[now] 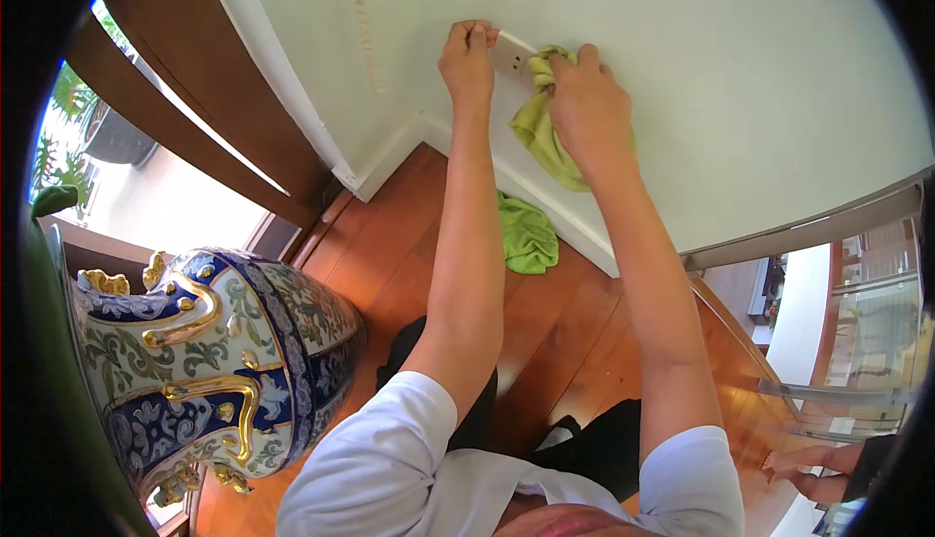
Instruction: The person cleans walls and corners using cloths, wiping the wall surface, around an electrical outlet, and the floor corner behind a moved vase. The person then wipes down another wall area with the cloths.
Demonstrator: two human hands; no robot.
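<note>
A white socket plate is on the pale wall. At its left end is my left hand, its fingers closed by the plate's edge; whatever they might hold is too small to tell. My right hand grips a yellow-green cloth against the plate's right end, and the cloth hangs down along the wall. A brighter green cloth lies crumpled on the wooden floor, beside the white baseboard, below my hands.
A large ornate vase with gold handles stands at the left. Behind it are brown slats and a window with a potted plant outside. Glass panels are at the right, with another person's bare feet near them.
</note>
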